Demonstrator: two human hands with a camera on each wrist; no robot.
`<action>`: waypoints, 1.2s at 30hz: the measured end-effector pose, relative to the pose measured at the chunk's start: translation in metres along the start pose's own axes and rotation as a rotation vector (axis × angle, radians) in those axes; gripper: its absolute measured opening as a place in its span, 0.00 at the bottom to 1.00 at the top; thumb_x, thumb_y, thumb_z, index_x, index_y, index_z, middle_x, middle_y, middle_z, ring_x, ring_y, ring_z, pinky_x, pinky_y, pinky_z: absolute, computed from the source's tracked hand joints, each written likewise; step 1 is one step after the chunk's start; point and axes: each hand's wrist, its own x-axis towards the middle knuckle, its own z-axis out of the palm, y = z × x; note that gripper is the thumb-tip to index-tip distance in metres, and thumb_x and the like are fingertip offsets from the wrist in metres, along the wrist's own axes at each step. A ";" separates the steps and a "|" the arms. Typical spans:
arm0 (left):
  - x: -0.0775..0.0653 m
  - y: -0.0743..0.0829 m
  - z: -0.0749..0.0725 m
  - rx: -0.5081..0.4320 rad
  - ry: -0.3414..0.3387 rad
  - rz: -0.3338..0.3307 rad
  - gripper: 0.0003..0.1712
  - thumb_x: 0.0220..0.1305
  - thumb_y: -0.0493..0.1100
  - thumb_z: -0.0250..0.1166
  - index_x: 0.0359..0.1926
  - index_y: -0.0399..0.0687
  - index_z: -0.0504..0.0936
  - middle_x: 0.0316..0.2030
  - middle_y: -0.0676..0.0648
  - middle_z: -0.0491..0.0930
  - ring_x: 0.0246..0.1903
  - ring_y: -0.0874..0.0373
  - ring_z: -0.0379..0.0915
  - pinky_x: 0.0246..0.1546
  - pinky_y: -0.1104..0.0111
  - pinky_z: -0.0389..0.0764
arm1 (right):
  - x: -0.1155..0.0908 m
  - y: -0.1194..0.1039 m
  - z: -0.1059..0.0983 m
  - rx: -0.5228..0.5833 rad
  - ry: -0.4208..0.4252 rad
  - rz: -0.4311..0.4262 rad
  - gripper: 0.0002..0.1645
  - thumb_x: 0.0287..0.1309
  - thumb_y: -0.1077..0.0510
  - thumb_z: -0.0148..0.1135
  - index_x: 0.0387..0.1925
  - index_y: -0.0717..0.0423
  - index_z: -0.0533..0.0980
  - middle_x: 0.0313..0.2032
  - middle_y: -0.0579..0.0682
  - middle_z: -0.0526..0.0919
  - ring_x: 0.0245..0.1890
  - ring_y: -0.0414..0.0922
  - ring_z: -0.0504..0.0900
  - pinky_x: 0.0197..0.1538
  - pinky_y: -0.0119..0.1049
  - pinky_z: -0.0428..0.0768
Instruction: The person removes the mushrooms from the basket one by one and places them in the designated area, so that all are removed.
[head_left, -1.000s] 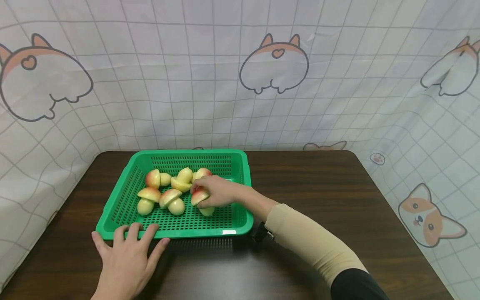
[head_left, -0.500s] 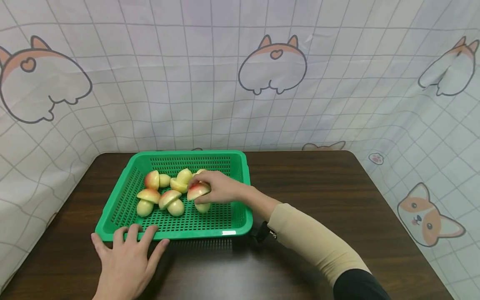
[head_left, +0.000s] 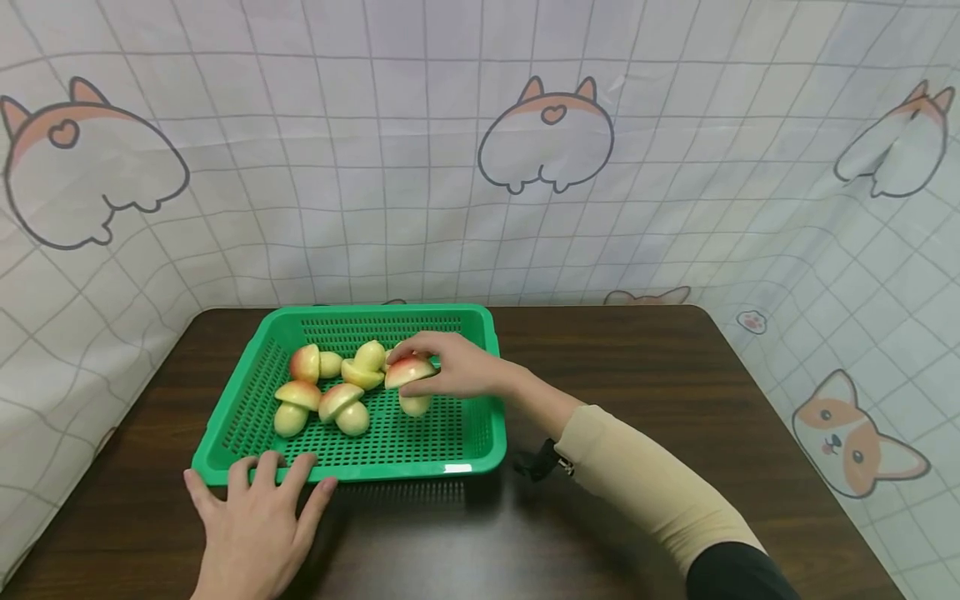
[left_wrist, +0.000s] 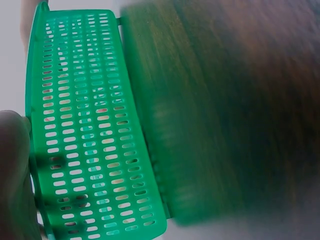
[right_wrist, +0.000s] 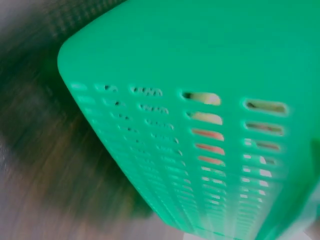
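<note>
In the head view my right hand (head_left: pixel 461 364) grips a mushroom-shaped piece (head_left: pixel 408 372) by its red-and-yellow cap, over the right half of a green plastic basket (head_left: pixel 495 433). Its pale stem points down; whether it touches the basket floor I cannot tell. My left hand (head_left: pixel 251 525) rests its fingertips on the basket's front rim, thumb spread out in front. Several similar pieces lie in the basket, among them an upturned one (head_left: pixel 363 367) and one with a tilted cap (head_left: pixel 345 408). Another is mostly hidden behind my right hand. The wrist views show mainly the perforated basket wall (left_wrist: pixel 85 125).
The basket stands on a dark wooden table (head_left: pixel 615 392), left of the middle. A white gridded cloth (head_left: pixel 420 208) with cartoon dogs hangs behind and along the sides. A black strap-like thing (head_left: pixel 540 462) shows under my right forearm.
My right hand has raised the gripped mushroom piece slightly, shifting it a little left, then back right. My left hand stays on the rim. The head view has tilted slightly.
</note>
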 end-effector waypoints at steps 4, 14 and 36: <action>0.000 0.000 0.001 -0.003 0.008 -0.001 0.26 0.73 0.65 0.58 0.51 0.50 0.82 0.46 0.35 0.77 0.53 0.26 0.67 0.56 0.17 0.31 | -0.005 0.002 -0.006 0.011 0.019 -0.009 0.27 0.63 0.51 0.73 0.61 0.52 0.79 0.57 0.40 0.80 0.52 0.35 0.77 0.52 0.33 0.78; -0.001 0.001 0.002 -0.007 0.016 -0.005 0.26 0.73 0.66 0.58 0.50 0.50 0.82 0.46 0.35 0.77 0.53 0.27 0.68 0.56 0.17 0.32 | -0.020 0.003 -0.023 0.075 0.074 0.020 0.24 0.64 0.53 0.73 0.60 0.51 0.80 0.56 0.39 0.80 0.52 0.39 0.78 0.52 0.39 0.79; 0.003 -0.001 -0.002 -0.014 0.008 -0.014 0.26 0.72 0.65 0.59 0.51 0.49 0.83 0.46 0.34 0.76 0.54 0.27 0.68 0.56 0.17 0.33 | -0.056 0.012 -0.064 0.139 0.187 0.126 0.25 0.62 0.51 0.74 0.60 0.44 0.79 0.52 0.44 0.83 0.48 0.46 0.81 0.47 0.44 0.81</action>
